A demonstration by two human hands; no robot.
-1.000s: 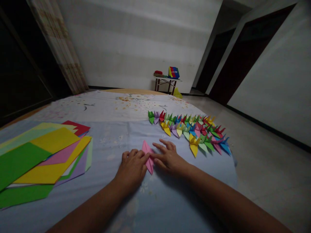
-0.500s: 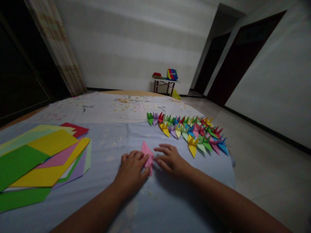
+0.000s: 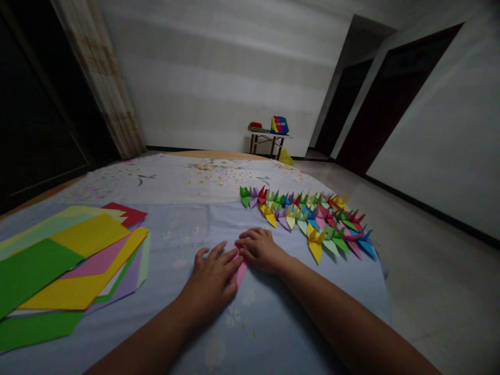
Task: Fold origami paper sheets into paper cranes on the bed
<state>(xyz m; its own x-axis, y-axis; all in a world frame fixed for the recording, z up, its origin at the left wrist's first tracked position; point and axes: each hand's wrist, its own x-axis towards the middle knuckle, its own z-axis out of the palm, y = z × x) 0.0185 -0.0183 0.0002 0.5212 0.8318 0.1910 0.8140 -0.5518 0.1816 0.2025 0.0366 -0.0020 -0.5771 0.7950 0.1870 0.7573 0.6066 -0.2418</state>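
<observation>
A folded piece of pink origami paper [image 3: 241, 273] lies on the tablecloth in front of me, mostly covered by my fingers. My left hand [image 3: 213, 278] holds its left side, with the thumb low and the forefinger across it; the other fingers are spread. Over the paper's upper end, my right hand [image 3: 261, 250] pinches with bent fingers. The exact fold under the fingertips is hidden. To the right stand rows of folded paper cranes in many colours, a yellow crane [image 3: 315, 242] being the closest.
A fanned stack of coloured paper sheets [image 3: 97, 284] lies on the left of the table. The flowered tablecloth [image 3: 175, 179] covers the round table. By the far wall, a small table [image 3: 269, 135] carries a multicoloured box [image 3: 279, 125].
My right hand has moved left and closed onto the top of the pink paper, from just beside it. The left hand stays on the paper. The view has shifted slightly.
</observation>
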